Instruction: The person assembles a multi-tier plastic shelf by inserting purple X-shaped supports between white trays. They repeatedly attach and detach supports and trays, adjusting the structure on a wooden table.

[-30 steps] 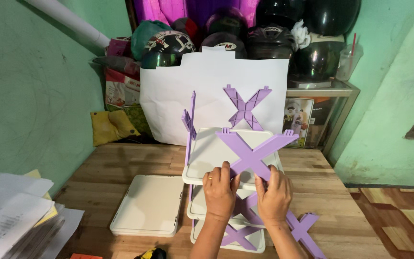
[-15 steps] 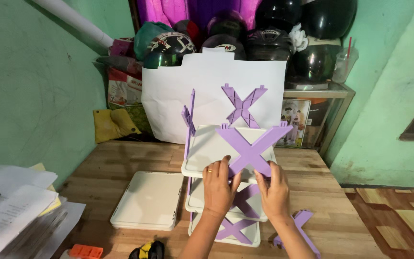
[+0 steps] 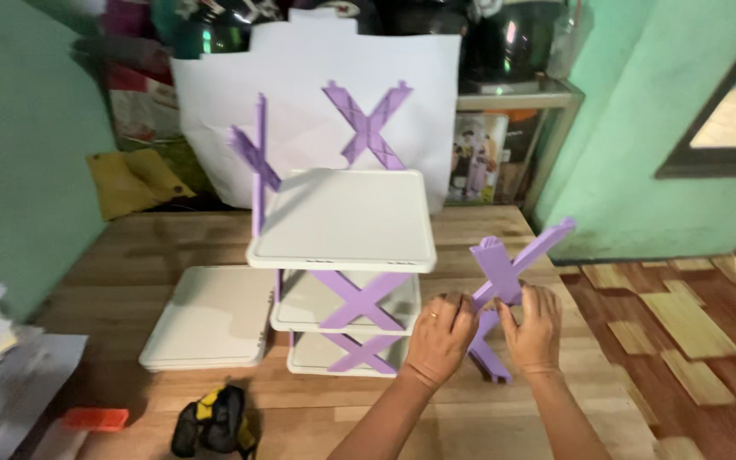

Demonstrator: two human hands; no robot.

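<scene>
Both the left hand [image 3: 439,339] and right hand [image 3: 535,329] grip a purple X-shaped brace [image 3: 508,274] just right of the white three-tier shelf rack [image 3: 341,255]; fitting it next likely calls for aligning its tabs with the top tray's right edge.

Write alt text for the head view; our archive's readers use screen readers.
Both hands, left hand and right hand, hold a purple X-shaped brace just right of a three-tier white shelf rack with purple X braces, on a wooden table. A spare white tray lies left of it.
</scene>
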